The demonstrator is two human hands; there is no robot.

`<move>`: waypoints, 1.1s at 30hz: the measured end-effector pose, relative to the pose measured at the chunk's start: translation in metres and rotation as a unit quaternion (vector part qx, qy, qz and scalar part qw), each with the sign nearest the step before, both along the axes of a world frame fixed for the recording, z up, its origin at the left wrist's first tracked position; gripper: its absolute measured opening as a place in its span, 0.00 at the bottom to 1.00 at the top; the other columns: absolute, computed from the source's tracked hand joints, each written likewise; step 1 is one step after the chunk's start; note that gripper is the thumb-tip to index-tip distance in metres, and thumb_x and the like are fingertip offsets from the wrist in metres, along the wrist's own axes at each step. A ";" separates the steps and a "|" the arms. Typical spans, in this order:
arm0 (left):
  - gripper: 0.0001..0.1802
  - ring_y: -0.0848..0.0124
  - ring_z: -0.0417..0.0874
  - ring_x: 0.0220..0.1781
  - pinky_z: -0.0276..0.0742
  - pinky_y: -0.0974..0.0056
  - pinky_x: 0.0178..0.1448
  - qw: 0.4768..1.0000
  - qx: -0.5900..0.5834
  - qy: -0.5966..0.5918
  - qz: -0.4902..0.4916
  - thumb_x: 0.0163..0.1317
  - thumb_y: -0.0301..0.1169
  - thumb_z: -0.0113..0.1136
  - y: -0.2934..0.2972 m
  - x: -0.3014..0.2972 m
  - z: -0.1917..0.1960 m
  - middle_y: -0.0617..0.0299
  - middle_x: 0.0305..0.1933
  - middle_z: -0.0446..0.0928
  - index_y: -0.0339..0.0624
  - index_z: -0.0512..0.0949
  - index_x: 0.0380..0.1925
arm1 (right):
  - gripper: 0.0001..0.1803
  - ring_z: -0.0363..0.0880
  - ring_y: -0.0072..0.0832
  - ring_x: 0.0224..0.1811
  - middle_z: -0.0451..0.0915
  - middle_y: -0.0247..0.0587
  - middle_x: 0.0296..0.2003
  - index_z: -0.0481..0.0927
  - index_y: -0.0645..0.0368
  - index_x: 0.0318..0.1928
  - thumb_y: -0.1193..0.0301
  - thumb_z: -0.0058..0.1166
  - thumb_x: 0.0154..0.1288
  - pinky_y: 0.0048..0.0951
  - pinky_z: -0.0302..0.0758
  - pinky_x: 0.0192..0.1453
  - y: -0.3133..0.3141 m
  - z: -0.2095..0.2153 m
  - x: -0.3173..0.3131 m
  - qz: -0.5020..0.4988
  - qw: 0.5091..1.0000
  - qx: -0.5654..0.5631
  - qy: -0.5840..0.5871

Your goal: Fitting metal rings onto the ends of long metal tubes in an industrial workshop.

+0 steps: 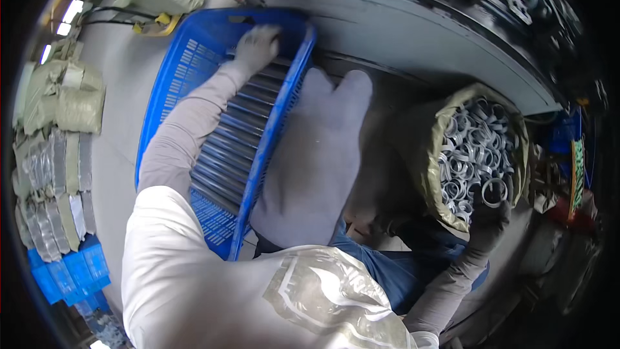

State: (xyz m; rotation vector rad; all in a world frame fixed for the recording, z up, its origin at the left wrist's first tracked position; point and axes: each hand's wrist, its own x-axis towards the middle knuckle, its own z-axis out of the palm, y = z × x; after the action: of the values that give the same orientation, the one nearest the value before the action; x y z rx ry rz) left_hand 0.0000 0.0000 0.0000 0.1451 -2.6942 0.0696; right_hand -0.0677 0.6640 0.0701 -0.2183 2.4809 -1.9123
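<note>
Left hand (256,45): gloved, reaching to the far end of the blue basket (166,90) on your left, fingers curled down onto the topmost of the metal rods (239,136); whether it has truly closed on one you cannot tell. Rods: dark, shiny, stacked side by side, long axes running left to right across the basket, directly under this hand. Right hand (489,216): gloved, near right, pinching a grey ring (495,192) at the near edge of the sack (429,155). Rings: pale grey, round, heaped loose, filling the open sack. Large grey cloth piece (316,155): lies between basket and sack. Filled sacks (61,97) and blue crates (68,274): far left, well apart.
</note>
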 end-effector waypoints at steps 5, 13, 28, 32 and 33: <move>0.23 0.56 0.79 0.66 0.75 0.49 0.66 0.940 -0.022 -0.307 0.147 0.62 0.34 0.61 -0.044 0.147 -0.098 0.54 0.61 0.80 0.46 0.78 0.58 | 0.30 0.72 0.40 0.71 0.75 0.57 0.66 0.66 0.68 0.73 0.61 0.49 0.81 0.45 0.72 0.76 -0.016 -0.008 -0.003 0.036 0.858 -0.463 -0.222; 0.33 0.54 0.66 0.78 0.65 0.48 0.76 0.917 -0.056 -0.335 0.211 0.68 0.28 0.51 0.021 0.226 -0.189 0.48 0.81 0.60 0.38 0.63 0.75 | 0.29 0.75 0.39 0.68 0.77 0.51 0.65 0.67 0.67 0.72 0.61 0.48 0.81 0.44 0.75 0.72 -0.027 -0.022 -0.005 -0.005 0.939 -0.287 -0.191; 0.23 0.49 0.84 0.49 0.79 0.50 0.57 0.927 0.321 -0.109 0.158 0.54 0.32 0.72 0.040 0.151 0.010 0.49 0.46 0.83 0.43 0.81 0.52 | 0.28 0.85 0.34 0.50 0.84 0.48 0.54 0.78 0.60 0.66 0.53 0.54 0.77 0.39 0.85 0.55 -0.113 0.004 0.035 0.072 0.978 -0.124 -0.151; 0.27 0.52 0.84 0.47 0.78 0.50 0.51 0.978 0.150 0.005 -0.142 0.47 0.31 0.73 0.176 0.083 0.173 0.54 0.46 0.83 0.43 0.81 0.50 | 0.28 0.85 0.30 0.48 0.86 0.46 0.50 0.76 0.61 0.67 0.53 0.48 0.81 0.31 0.83 0.53 -0.139 0.038 0.050 -0.015 0.837 -0.414 -0.357; 0.29 0.53 0.84 0.46 0.78 0.51 0.49 0.970 0.138 -0.019 -0.200 0.45 0.32 0.73 0.207 0.076 0.190 0.55 0.46 0.82 0.43 0.80 0.52 | 0.24 0.85 0.28 0.47 0.86 0.43 0.49 0.78 0.60 0.66 0.58 0.50 0.81 0.29 0.82 0.54 -0.132 0.015 0.051 0.031 0.935 -0.281 -0.215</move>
State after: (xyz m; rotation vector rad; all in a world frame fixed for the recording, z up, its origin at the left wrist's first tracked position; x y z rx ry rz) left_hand 0.0756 0.2068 0.1903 -0.3196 -2.7027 -0.4299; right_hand -0.0166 0.5322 0.0854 0.1175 1.6059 -2.2913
